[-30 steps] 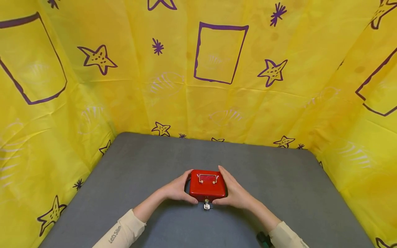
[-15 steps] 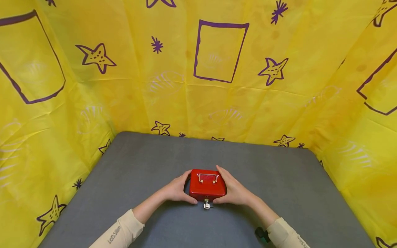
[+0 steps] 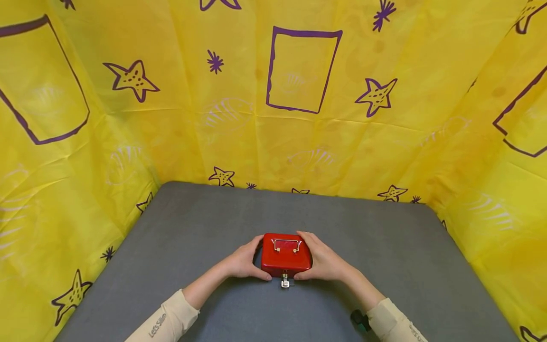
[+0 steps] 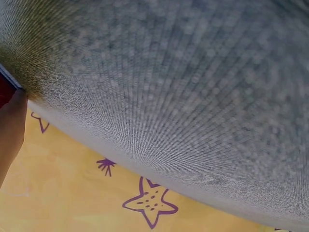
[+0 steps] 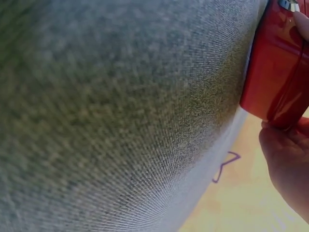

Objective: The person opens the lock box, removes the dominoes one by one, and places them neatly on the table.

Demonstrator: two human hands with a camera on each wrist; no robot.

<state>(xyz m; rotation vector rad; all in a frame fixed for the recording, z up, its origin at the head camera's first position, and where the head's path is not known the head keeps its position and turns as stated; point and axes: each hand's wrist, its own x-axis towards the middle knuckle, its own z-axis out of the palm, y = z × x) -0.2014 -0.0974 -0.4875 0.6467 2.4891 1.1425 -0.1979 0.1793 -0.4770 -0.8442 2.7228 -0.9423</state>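
Observation:
A small red cash box (image 3: pixel 279 262) sits on the grey table, its wire carrying handle (image 3: pixel 286 241) lying on the lid. From the lock on its near side sticks a key (image 3: pixel 285 283). My left hand (image 3: pixel 244 261) holds the box's left side, thumb at the front corner and fingers toward the back. On the opposite side my right hand (image 3: pixel 326 262) grips it the same way. The left wrist view catches only a dark red corner of the box (image 4: pixel 6 91) beside part of the hand. In the right wrist view, fingers touch the box's end (image 5: pixel 273 72).
The grey cloth-like tabletop (image 3: pixel 205 213) spreads around the box. Yellow curtains (image 3: pixel 239 137) with purple starfish and frame drawings enclose its back and both sides. A dark band (image 3: pixel 360 320) is at the right forearm by the sleeve cuff.
The fingers of my right hand have shifted slightly at the box's back right corner. The box and my left hand stay practically where they were.

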